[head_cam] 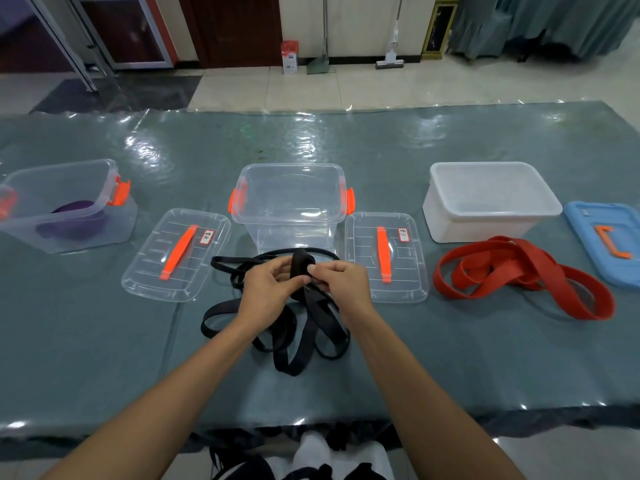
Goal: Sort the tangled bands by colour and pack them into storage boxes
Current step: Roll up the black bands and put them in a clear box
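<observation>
At six o'clock on the table (104, 358), nearest the person, lie the black bands (298, 337), flat matte loops still tangled. Just above them the left hand (266, 292) and right hand (341, 285) both pinch one folded length of it, fingers curled round the strap. Snagged loops could drag the whole tangle up with that strap. Beyond, at twelve o'clock, stands the clear box (291, 202), open; at two o'clock the red bands (519, 275) sprawl before the white box (485, 202).
</observation>
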